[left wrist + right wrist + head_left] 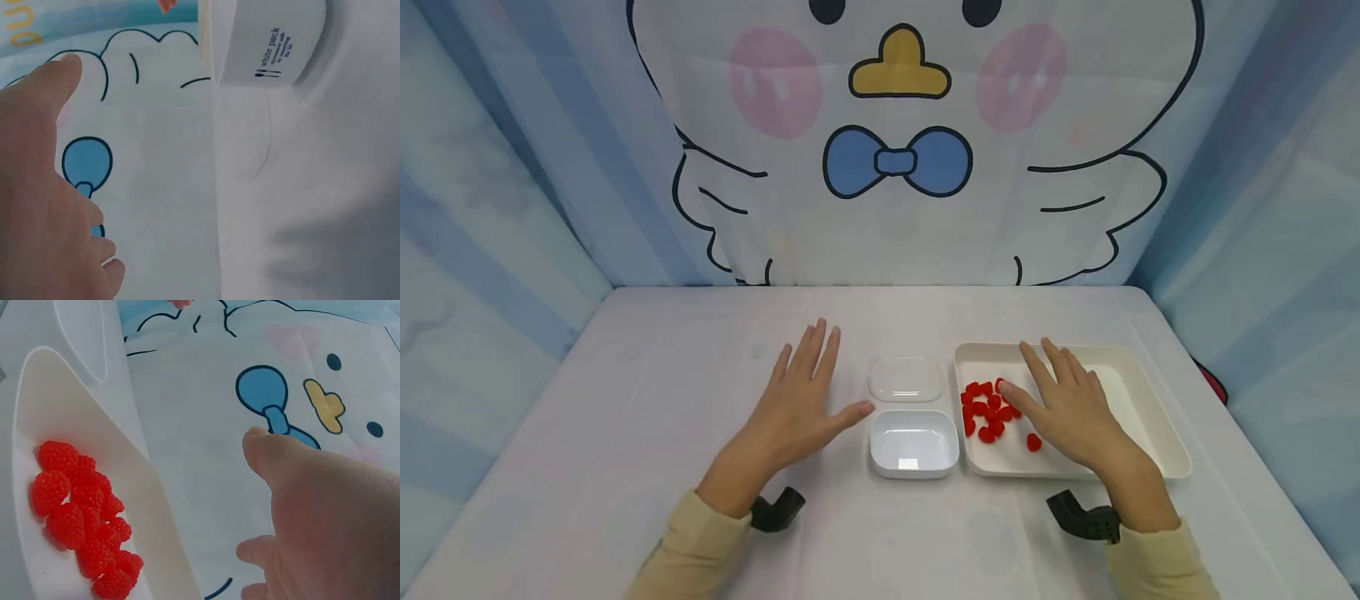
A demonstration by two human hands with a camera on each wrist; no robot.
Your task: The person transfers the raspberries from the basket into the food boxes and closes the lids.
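My left hand (797, 412) hovers with straight, spread fingers left of a small white container (914, 446), holding nothing. Printed lettering shows on that container's side in the left wrist view. Just behind it lies a clear lid (906, 379). My right hand (1071, 408), fingers extended and nothing held, is over a cream tray (1138, 400). Red raspberries (987, 434) are clustered in the tray's left part, and a single raspberry (1033, 442) sits apart near the front. In the right wrist view the heaped raspberries (65, 525) show beside the thumb, clear of the hand.
A white cloth covers the table (625, 400). Behind it hangs a curtain (895, 225) with a cartoon face and blue bow tie, and blue curtains (482, 250) flank both sides. Black wrist mounts (778, 510) sit at both wrists.
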